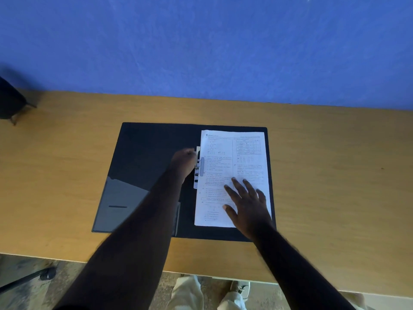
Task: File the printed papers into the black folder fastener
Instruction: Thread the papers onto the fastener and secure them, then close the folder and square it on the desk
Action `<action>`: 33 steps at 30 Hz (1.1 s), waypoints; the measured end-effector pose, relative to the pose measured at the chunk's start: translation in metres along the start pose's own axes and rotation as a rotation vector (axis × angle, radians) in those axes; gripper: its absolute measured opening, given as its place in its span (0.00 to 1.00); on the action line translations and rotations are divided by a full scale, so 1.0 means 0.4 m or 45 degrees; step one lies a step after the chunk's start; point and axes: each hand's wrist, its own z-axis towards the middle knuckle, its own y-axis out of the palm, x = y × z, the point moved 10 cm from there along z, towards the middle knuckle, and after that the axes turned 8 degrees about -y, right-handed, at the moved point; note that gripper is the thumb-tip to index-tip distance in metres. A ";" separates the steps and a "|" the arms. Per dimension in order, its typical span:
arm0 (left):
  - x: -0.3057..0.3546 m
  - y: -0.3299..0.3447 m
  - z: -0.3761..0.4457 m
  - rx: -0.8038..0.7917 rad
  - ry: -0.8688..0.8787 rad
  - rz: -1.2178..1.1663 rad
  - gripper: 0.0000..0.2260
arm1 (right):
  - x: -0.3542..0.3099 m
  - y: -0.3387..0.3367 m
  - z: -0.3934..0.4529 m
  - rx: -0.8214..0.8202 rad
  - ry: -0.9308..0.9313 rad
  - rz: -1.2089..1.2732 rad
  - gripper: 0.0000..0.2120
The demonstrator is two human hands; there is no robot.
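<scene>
The printed papers (232, 175) lie on the open black folder (143, 166), right of its metal fastener (197, 168). Right hand (248, 202) presses them, spread flat; left hand (184, 159) curls at the fastener, grip unclear. Keep pressing while it clamps.

Both bare forearms are reaching forward, the left hand (184, 158) curling loosely with its blurred fingers bunching at the far end, while the right hand (248, 203) is lying flat, palm down, fingers spreading wide and pointing away.
</scene>
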 end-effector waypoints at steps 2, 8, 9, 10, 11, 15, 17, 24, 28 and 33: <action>-0.013 0.000 0.001 -0.010 -0.076 -0.080 0.09 | -0.001 0.003 -0.001 0.024 -0.015 -0.002 0.28; -0.016 -0.043 -0.019 0.050 -0.034 -0.256 0.15 | 0.008 0.021 -0.005 0.050 -0.005 -0.008 0.29; -0.018 -0.045 -0.024 0.023 -0.029 -0.267 0.15 | 0.008 0.022 -0.005 0.051 -0.007 -0.010 0.29; -0.023 -0.046 -0.028 -0.007 -0.020 -0.263 0.14 | 0.008 0.023 -0.006 0.053 -0.010 -0.011 0.29; -0.028 -0.046 -0.033 -0.037 -0.011 -0.253 0.13 | 0.008 0.024 -0.007 0.054 -0.013 -0.012 0.29; -0.061 -0.043 -0.057 -0.166 -0.032 -0.205 0.08 | 0.012 0.031 -0.007 0.046 -0.010 -0.011 0.29; -0.083 -0.038 -0.067 -0.228 -0.082 -0.208 0.06 | 0.010 0.031 -0.007 0.056 -0.012 -0.003 0.30; -0.152 -0.015 -0.062 -0.292 -0.348 -0.177 0.02 | 0.011 0.038 -0.007 0.066 -0.016 -0.018 0.30; -0.164 0.006 -0.066 -0.323 -0.356 0.024 0.07 | 0.013 0.040 -0.007 0.089 -0.020 -0.037 0.30; -0.159 -0.022 -0.068 -0.132 -0.216 0.314 0.14 | 0.020 0.050 -0.005 0.092 -0.019 -0.061 0.30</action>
